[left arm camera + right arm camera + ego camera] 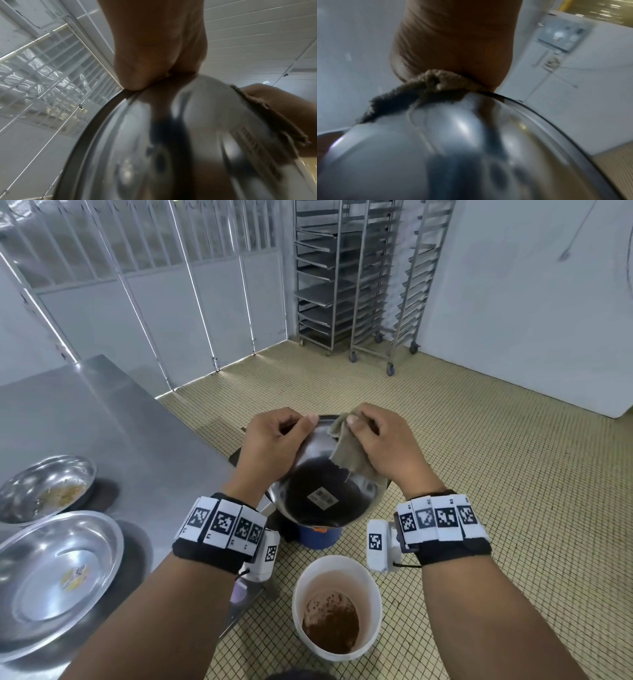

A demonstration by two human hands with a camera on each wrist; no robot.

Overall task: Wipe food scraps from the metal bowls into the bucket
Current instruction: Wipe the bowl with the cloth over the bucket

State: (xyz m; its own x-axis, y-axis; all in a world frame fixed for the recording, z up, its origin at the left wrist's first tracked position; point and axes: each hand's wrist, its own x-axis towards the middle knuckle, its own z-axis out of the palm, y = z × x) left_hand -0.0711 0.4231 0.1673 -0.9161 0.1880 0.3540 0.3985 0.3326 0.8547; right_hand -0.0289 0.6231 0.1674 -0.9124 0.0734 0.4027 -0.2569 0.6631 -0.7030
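The person held a metal bowl [325,474] up in both hands over the tiled floor [479,474], tipped so that its shiny underside, with a barcode sticker [322,498] on it, faced the head camera and its open side faced away. The left hand [270,446] gripped the bowl's left rim, fingers curled over the edge and thumb on the outside. The right hand [387,446] pinched a beige cloth [346,446] against the upper right rim, so its grip was closed on the cloth and the rim together; a loose flap of cloth hung down over the outside of the bowl. In the left wrist view the thumb pressed on the rim of the bowl [171,142], with the cloth [267,115] at the right edge. In the right wrist view the cloth [436,83] was bunched under the thumb on the bowl [436,148]; both wrist views were blurred.

A white bucket [337,570] stood on the floor below and nearer the person than the bowl, with brown scraps [330,625] at its bottom. A blue container [318,537] showed just under the held bowl.

On the steel surface [102,412] at the left lay two more bowls: a far one [48,484] with yellowish scraps inside and a near one [58,580] with a sticker at its centre. Two wheeled tray racks [359,278] stood against the far wall.
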